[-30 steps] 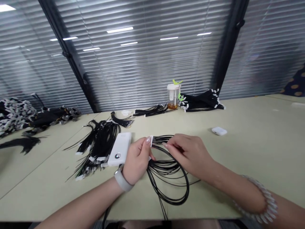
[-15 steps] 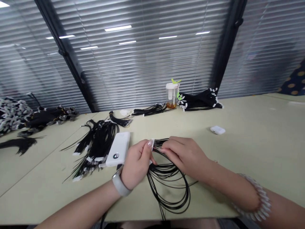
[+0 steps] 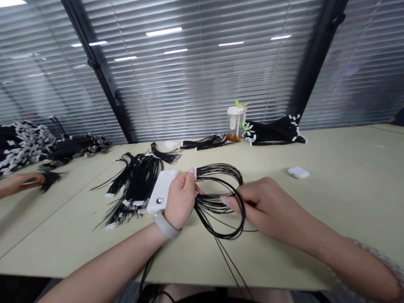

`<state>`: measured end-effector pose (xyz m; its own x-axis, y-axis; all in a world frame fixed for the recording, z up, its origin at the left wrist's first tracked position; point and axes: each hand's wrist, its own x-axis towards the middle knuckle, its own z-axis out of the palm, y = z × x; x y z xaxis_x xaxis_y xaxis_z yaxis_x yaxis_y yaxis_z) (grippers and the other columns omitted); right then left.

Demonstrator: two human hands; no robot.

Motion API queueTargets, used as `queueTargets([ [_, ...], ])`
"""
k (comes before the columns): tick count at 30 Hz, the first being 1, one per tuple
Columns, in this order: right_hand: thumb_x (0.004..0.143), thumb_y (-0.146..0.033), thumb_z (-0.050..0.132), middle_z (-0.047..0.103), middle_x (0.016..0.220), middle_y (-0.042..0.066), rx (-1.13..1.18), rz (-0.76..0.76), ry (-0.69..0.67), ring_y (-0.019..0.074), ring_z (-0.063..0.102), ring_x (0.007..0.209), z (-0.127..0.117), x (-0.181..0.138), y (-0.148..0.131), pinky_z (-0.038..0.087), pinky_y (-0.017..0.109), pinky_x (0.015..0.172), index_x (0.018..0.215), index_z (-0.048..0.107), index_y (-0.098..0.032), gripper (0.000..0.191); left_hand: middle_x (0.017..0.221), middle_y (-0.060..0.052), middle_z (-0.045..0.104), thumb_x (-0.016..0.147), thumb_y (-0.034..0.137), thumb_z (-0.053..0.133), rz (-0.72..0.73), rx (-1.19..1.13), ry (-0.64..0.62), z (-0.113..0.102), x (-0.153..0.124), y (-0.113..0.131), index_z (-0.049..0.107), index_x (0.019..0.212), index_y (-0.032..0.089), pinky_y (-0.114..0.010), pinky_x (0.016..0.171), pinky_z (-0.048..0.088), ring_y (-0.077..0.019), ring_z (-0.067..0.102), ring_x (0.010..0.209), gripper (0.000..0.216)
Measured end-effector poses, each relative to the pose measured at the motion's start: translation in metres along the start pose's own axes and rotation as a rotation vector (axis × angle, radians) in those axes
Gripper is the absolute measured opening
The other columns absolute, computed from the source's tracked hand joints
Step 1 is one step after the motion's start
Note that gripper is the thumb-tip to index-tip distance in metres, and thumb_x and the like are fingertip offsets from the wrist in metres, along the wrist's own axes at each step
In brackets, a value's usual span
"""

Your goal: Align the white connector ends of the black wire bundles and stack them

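Note:
My left hand (image 3: pixel 181 200) is closed, pinching the white connector (image 3: pixel 195 173) of a looped black wire harness (image 3: pixel 221 198) between thumb and fingers. Just right of it, my right hand (image 3: pixel 265 206) is closed round the black wires inside the loop. The loop hangs over the beige table (image 3: pixel 331 210), and loose wire ends trail off the front edge. A white power bank (image 3: pixel 161 191) lies right beside my left hand, partly on a pile of black harnesses (image 3: pixel 132 185).
A clear cup with a green lid (image 3: pixel 235 122) stands at the back beside a bundle of black harnesses (image 3: pixel 274 131). A small white case (image 3: pixel 298 172) lies to the right. More bundles sit far left, where another person's hand (image 3: pixel 19 183) touches one.
My right hand slid back along the wires from the connector into the loop. The loop rose and tightened. Another person's hand came into view at the left.

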<state>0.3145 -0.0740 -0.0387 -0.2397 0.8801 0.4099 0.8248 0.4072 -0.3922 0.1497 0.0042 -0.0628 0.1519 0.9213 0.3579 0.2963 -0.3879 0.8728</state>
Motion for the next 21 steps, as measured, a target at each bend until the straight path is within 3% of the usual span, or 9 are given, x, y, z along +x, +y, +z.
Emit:
queueTargets([
  [3,0.084,-0.030,0.043,0.035,0.045,-0.004,0.063,0.004,-0.223,0.0065,0.029,0.045,0.013,-0.003,-0.003,0.021,0.022,0.045,0.051,0.034,-0.015,0.037,0.045,0.001,0.052,0.088,0.039,0.033,0.000,0.019,0.002,0.001,-0.003,0.002,0.048,0.051,0.017,-0.024,0.051,0.033,-0.0121,0.046,0.048,0.046],
  [12,0.080,-0.019,0.043,0.043,0.053,-0.005,0.133,-0.040,-0.174,0.0059,0.034,0.049,0.038,-0.002,-0.007,0.024,0.020,0.049,0.060,0.043,-0.016,0.020,0.046,0.001,0.054,0.088,0.036,0.033,0.033,0.023,-0.004,0.002,-0.008,0.005,0.047,0.051,0.017,-0.023,0.051,0.035,-0.0115,0.048,0.048,0.044],
  [21,0.076,-0.017,0.043,0.047,0.054,-0.003,-0.008,-0.044,-0.091,0.0065,0.034,0.050,0.050,0.001,-0.009,0.023,0.022,0.050,0.057,0.045,-0.015,0.019,0.047,0.002,0.052,0.088,0.033,0.033,0.032,0.020,-0.053,0.006,-0.013,0.008,0.046,0.053,0.017,-0.022,0.051,0.036,-0.0112,0.048,0.048,0.041],
])
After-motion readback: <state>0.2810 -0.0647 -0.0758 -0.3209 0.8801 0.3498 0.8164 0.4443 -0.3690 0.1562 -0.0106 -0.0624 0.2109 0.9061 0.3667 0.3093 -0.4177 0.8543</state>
